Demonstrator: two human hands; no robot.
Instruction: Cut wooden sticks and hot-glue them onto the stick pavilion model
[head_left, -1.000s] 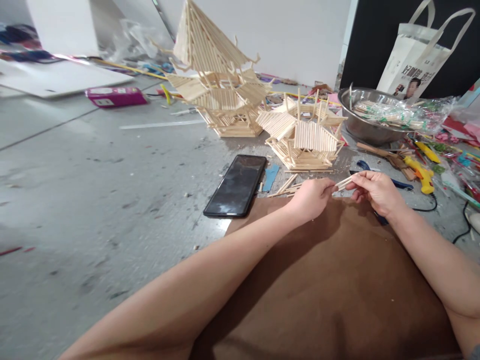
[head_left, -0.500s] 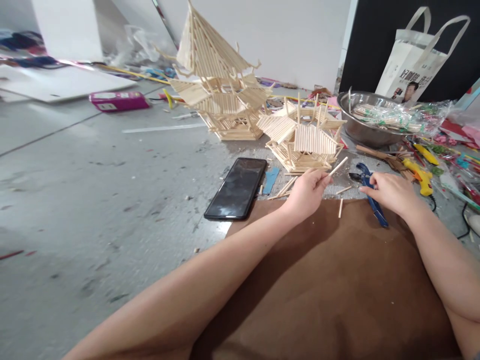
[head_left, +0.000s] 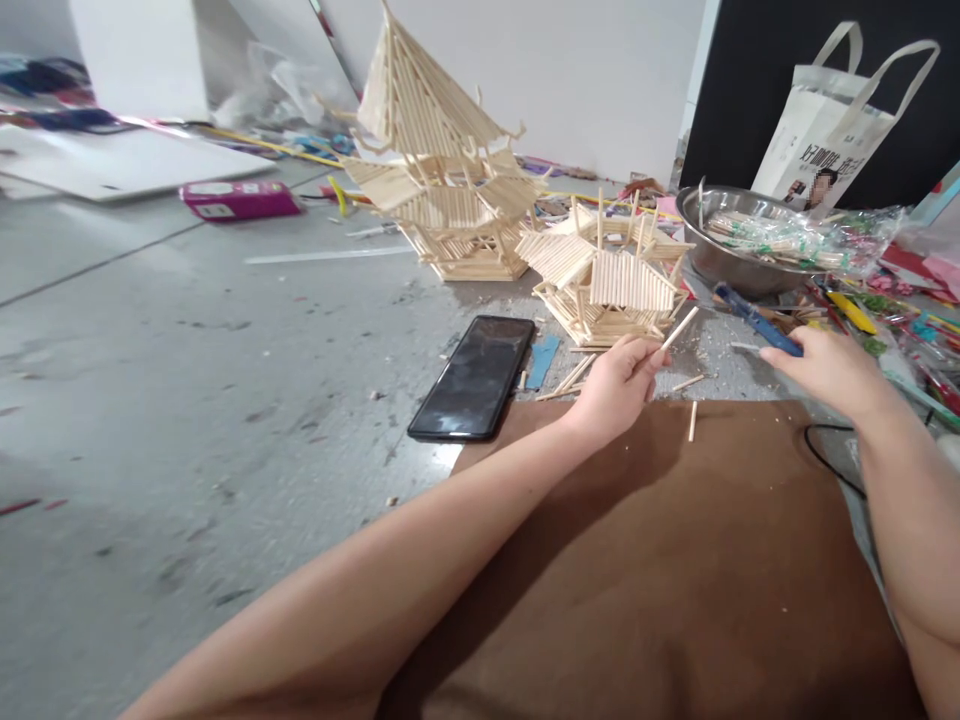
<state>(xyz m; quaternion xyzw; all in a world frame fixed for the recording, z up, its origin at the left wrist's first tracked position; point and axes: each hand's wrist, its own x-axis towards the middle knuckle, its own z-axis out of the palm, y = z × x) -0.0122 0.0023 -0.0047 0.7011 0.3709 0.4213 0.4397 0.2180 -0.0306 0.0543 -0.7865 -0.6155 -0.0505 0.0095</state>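
Your left hand (head_left: 621,378) has fingers clamped on a slim pale wooden stick (head_left: 681,328), right hand (head_left: 831,370) on a long blue tool (head_left: 763,323); hold stick steady, fingers clear.

1. This looks like a place for making crafts, on a hard, stained grey floor (head_left: 225,400).
2. A tall, pointy tower of pale wooden sticks (head_left: 450,207) and a low one (head_left: 631,280) stand there.
3. A round, shiny metal bowl (head_left: 724,265) holds more sticks (head_left: 780,238).

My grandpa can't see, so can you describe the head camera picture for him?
A person's left hand holds a thin wooden stick; the right hand grips a blue tool. Beyond stand a tall pointed-roofed stick model and a shorter one.
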